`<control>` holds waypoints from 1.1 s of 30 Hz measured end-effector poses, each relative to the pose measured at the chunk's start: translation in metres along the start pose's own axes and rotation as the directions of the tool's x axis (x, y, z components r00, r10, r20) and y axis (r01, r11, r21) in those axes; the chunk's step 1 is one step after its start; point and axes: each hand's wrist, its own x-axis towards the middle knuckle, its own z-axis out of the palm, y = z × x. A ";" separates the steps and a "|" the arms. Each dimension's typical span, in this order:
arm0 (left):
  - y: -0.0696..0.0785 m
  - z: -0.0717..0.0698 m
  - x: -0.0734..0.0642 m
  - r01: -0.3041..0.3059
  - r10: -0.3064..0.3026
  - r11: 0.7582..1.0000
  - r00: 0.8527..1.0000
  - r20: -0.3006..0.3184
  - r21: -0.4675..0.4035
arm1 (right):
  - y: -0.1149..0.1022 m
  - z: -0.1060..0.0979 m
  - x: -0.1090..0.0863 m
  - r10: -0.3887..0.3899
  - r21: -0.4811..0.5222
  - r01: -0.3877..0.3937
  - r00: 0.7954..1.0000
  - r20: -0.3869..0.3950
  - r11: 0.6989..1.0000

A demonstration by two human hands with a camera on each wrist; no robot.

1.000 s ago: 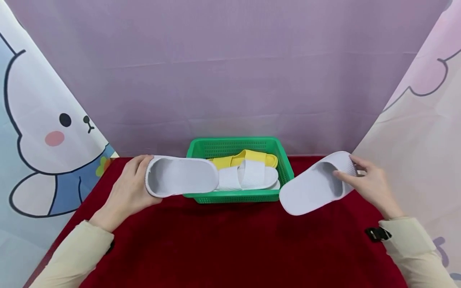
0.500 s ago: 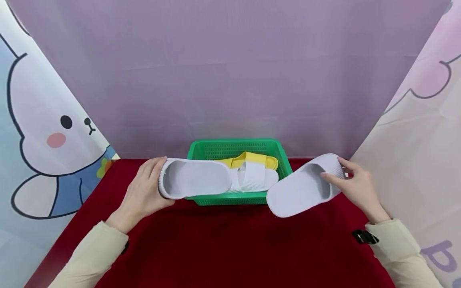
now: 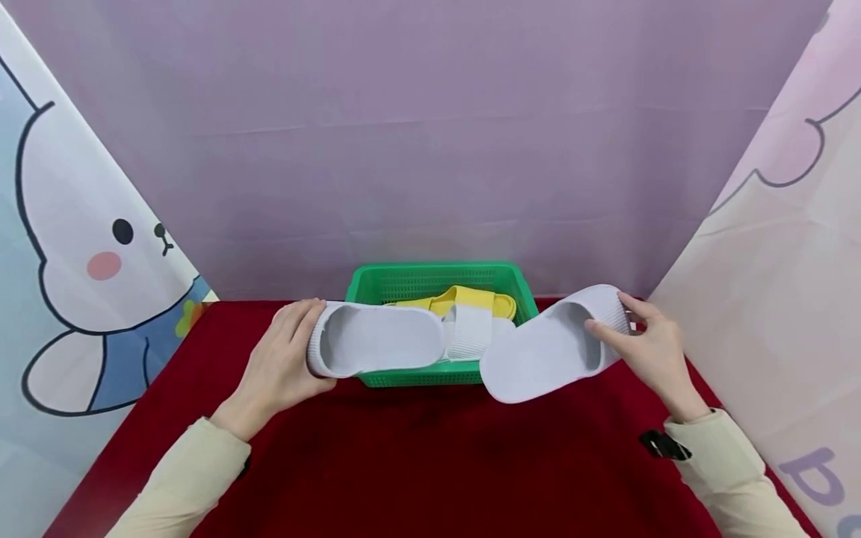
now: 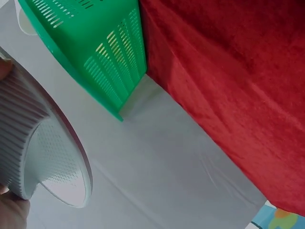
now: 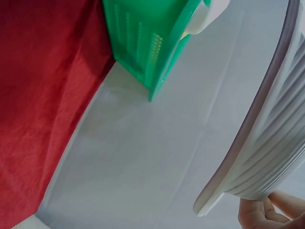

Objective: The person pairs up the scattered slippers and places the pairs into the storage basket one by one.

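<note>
My left hand (image 3: 282, 366) grips a pale grey slipper (image 3: 397, 338) around its ribbed strap, heel pointing right. In the left wrist view this slipper (image 4: 62, 152) appears side-on, fingers at its strap. My right hand (image 3: 649, 347) pinches the strap of a second pale grey slipper (image 3: 528, 359), thumb inside the opening, heel pointing down and left. The right wrist view shows this slipper's ribbed strap (image 5: 271, 157) and the fingertips below it. Both slippers are held up in front of a green basket (image 3: 430, 270). Inside it lie a yellow slipper (image 3: 474, 297) and a white slipper (image 3: 471, 332), partly hidden.
A dark red cloth (image 3: 430, 456) covers the table under the basket. Behind rises a purple-grey curtain (image 3: 430, 149). Printed panels flank the table, with a cartoon animal (image 3: 101, 224) on the left and a pale pink panel (image 3: 773, 299) on the right.
Both hands have moved inward with their slippers, the left one rightward and the right one leftward. The gap between the two slippers has narrowed, and they cover more of the basket's contents.
</note>
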 end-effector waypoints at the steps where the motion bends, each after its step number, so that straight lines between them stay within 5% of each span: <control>1: 0.001 0.001 0.000 -0.003 0.003 1.000 1.000 -0.004 0.002 | -0.001 0.001 0.000 -0.002 0.010 0.002 1.000 0.002 1.000; 9: 0.008 0.005 0.008 0.003 -0.003 1.000 1.000 -0.013 -0.002 | -0.011 0.005 0.005 0.026 0.042 -0.025 1.000 -0.008 0.999; 22: 0.027 0.019 0.024 -0.015 0.017 0.999 0.999 -0.042 0.040 | -0.023 0.032 0.016 0.059 0.175 -0.017 0.969 -0.240 0.985; 33: 0.037 0.028 0.028 0.011 -0.011 0.998 1.000 0.002 0.068 | -0.026 0.052 0.017 0.060 0.195 -0.006 0.961 -0.272 0.981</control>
